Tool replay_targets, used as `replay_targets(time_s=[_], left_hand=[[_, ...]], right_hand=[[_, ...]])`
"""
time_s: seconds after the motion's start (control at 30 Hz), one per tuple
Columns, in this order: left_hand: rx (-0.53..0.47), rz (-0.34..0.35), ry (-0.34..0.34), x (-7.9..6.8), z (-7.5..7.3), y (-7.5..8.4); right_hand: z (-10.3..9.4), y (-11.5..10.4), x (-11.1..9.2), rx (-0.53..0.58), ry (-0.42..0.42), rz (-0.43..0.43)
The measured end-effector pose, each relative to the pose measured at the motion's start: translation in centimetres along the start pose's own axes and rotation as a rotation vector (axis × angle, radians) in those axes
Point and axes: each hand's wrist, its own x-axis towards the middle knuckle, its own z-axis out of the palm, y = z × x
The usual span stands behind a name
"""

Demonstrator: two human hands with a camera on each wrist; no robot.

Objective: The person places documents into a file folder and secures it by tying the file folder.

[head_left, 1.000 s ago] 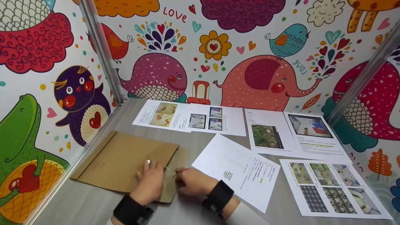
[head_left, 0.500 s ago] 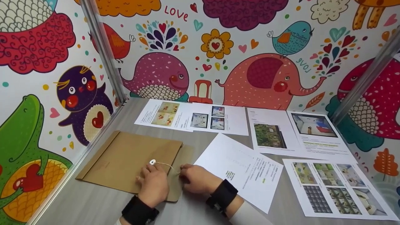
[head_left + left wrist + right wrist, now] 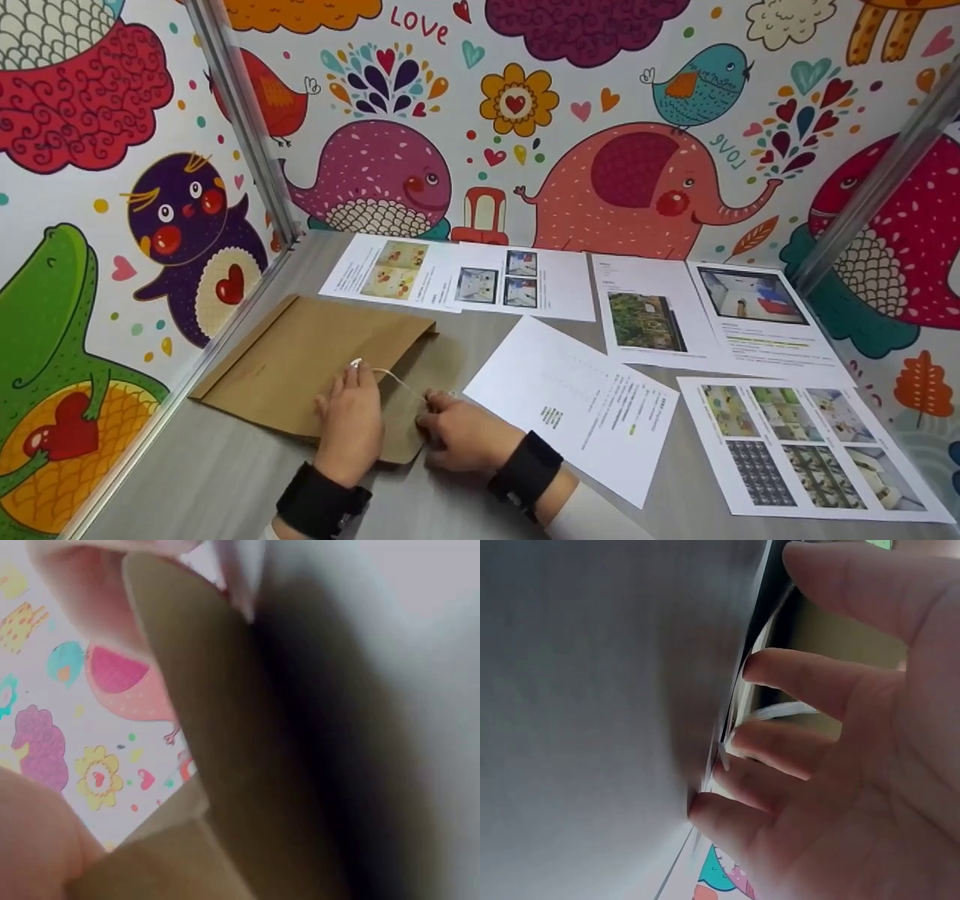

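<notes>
A brown kraft document envelope (image 3: 300, 352) lies at the left of the table, its flap (image 3: 442, 360) folded out on the right side. My left hand (image 3: 351, 427) rests on the envelope near the opening, fingertips right at the white round button (image 3: 355, 364). From the button a thin pale string (image 3: 401, 381) runs fairly straight to my right hand (image 3: 461, 435), which holds it at the fingers beside the flap. In the right wrist view the string (image 3: 780, 709) passes among the fingers. The left wrist view has the flap (image 3: 225, 720) close up, standing raised between the hands.
A printed sheet (image 3: 577, 412) lies slanted just right of my right hand. Several more printed pages, including one with pictures (image 3: 810, 442), spread along the back and right of the grey table (image 3: 187, 480). Cartoon-patterned walls (image 3: 510, 180) with metal corner posts (image 3: 255, 127) enclose it.
The string between button and right hand has become straighter. My left hand has shifted slightly left and up in the head view. The envelope's right edge now stands higher at the opening.
</notes>
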Motion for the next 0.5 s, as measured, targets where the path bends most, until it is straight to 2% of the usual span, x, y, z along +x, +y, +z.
replay_targets(time_s=[0.13, 0.27, 0.5], left_hand=[[-0.053, -0.013, 0.006, 0.2, -1.5, -0.3], [-0.099, -0.024, 0.018, 0.2, -2.4, -0.3], [-0.105, -0.012, 0.017, 0.1, -2.0, -0.2]], right_hand=[[-0.1, -0.1, 0.0, 0.034, 0.000, 0.012], [-0.1, -0.1, 0.1, 0.012, 0.000, 0.010], [0.0, -0.3, 0.2, -0.025, -0.011, 0.039]])
